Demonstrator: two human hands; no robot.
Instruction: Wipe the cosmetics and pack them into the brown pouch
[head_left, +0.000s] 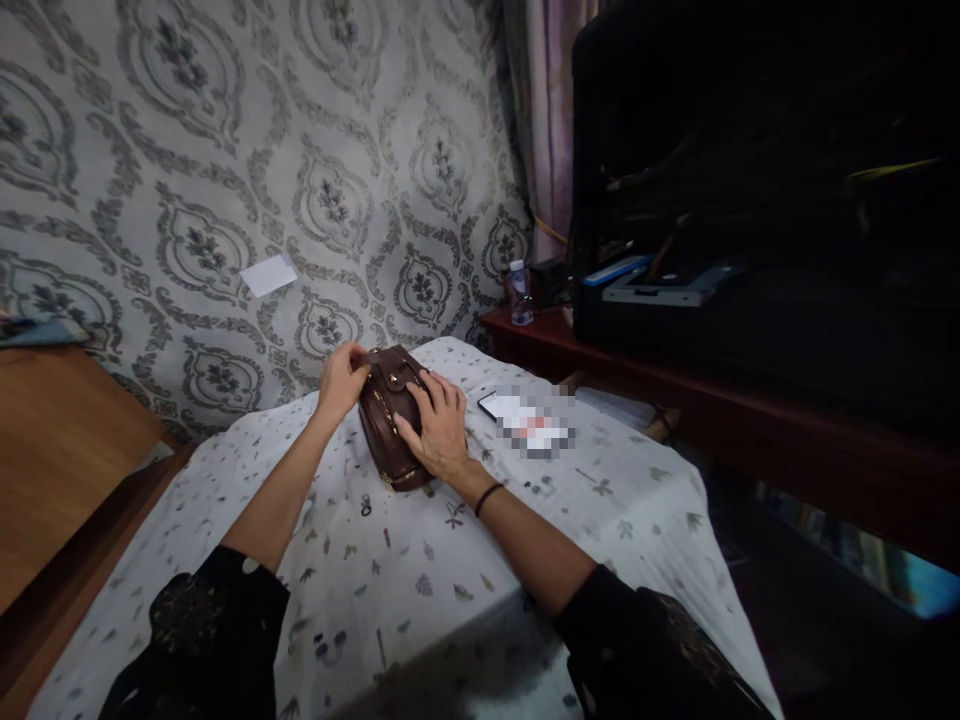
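A dark brown leather bag (381, 435) with gold-coloured zips and a flap with a metal stud lies on the patterned white cloth (420, 610). At its far left corner my left hand (344, 380) pinches with thumb and fingers together; the small part between the fingertips is too small to make out. My right hand (441, 424) rests on the bag's right side, fingers spread across the leather. A phone (517, 415), partly blurred out, lies to the right of the bag.
On the dark red wooden ledge (540, 340) at the right stands a clear bottle (520, 295). A black cabinet (750, 200) rises beside it. Wooden furniture (75, 450) is at the left. Patterned wallpaper with a white card (268, 275) is behind the bed.
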